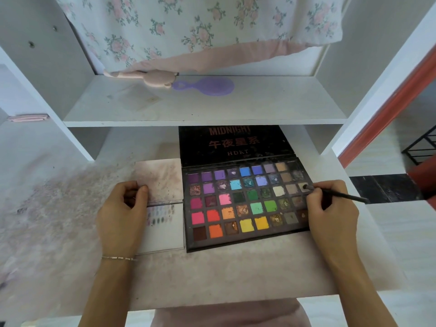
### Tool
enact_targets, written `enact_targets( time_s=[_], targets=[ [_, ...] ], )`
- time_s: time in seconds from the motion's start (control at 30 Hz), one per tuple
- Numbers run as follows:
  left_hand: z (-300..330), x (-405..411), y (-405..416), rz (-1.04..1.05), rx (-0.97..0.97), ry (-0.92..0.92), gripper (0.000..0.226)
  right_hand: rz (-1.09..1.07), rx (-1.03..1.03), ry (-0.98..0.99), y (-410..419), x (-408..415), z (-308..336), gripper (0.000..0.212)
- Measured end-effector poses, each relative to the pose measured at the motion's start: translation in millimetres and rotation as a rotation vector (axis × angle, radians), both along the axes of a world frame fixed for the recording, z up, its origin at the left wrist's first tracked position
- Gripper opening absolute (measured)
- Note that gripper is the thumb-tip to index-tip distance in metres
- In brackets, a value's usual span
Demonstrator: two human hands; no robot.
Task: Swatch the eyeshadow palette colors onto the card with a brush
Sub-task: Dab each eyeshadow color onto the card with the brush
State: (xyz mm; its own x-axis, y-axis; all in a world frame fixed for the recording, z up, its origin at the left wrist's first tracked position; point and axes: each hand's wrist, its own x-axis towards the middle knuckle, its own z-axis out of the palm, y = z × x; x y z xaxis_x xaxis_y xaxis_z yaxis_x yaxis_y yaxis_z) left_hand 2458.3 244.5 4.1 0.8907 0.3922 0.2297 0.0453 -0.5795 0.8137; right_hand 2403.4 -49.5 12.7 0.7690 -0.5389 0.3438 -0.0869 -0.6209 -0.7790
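An open eyeshadow palette (245, 204) with several coloured pans lies on the desk, its black lid (233, 142) folded back. My right hand (330, 208) pinches a thin dark brush (339, 194) whose tip touches a beige pan at the palette's right edge. Left of the palette lies a white card (165, 227) carrying several small swatches near its upper part. A pinkish stained card (162, 179) lies just beyond it. My left hand (122, 213) rests over the white card's left side, thumb pressing on the stained card's edge.
The desk surface (212, 274) is smudged with pink powder at the left. A shelf (203, 107) above holds a purple hand mirror (207, 86) and a pink object (155, 77). Floral fabric (200, 27) hangs behind. Shelf uprights flank both sides.
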Motion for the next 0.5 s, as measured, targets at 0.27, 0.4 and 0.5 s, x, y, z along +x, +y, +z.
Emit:
enact_targets(
  time_s=[0.27,0.4,0.5],
  targets=[
    [-2,1,2,-0.011,-0.009,-0.006,0.007,0.005,0.01,-0.011,1,0,2,0.016],
    [-2,1,1,-0.012,-0.015,-0.011,0.006,0.101,0.04,-0.055,10,-3,4,0.023],
    [-3,1,1,-0.01,-0.013,-0.011,0.004,0.22,0.053,-0.066,25,-4,8,0.036]
  ],
)
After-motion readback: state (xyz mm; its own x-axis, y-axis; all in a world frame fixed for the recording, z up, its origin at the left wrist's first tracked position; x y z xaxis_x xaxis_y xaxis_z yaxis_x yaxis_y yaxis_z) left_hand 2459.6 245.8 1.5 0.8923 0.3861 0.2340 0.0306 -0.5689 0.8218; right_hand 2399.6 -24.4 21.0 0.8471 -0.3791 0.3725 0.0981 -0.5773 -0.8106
